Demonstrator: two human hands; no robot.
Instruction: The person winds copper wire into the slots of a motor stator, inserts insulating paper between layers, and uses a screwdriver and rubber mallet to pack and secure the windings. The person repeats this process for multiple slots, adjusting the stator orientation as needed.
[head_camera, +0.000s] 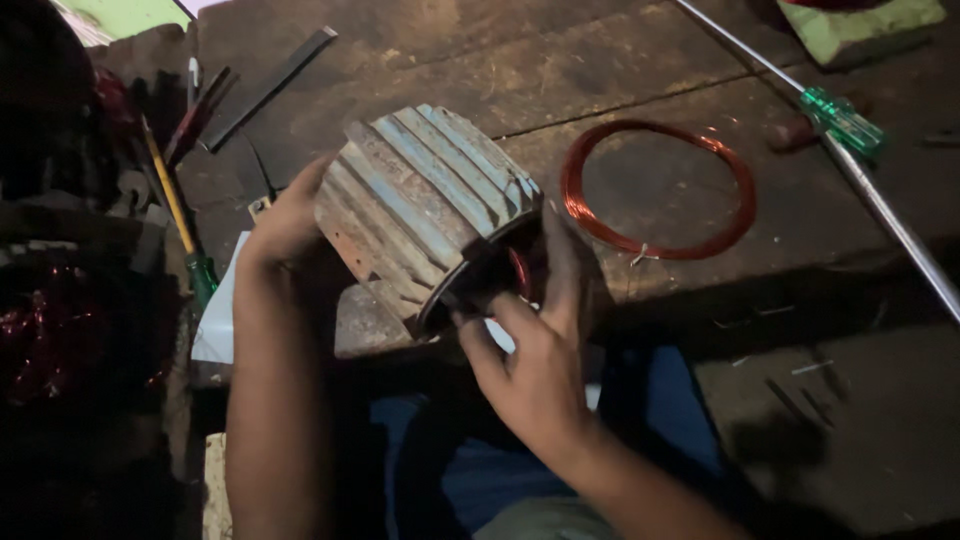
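Housing (425, 205) of one motor, finned, blue paint worn to rust, lies tilted on its side at the near edge of the table (640, 60), its open end turned toward the person. Red winding wire shows inside that opening. One left hand (285, 220) cups the closed far end, fingers wrapped behind the fins. One right hand (535, 365) is at the open rim, fingers (475, 345) narrow and reaching into the mouth; whether they pinch any wire cannot be told.

Just right of the housing lies one coil (655, 190) of red copper wire, flat and apart from it. Beyond the coil one green-handled screwdriver (840, 118) lies across a long metal rod (890, 215). On the left, one second screwdriver (185, 230) with a yellow shaft and green handle, one flat dark bar (270, 85), and a few dim tools.

Table is dark, scarred wood with cracks. Surroundings are dim; blue trousers (500, 470) show below.
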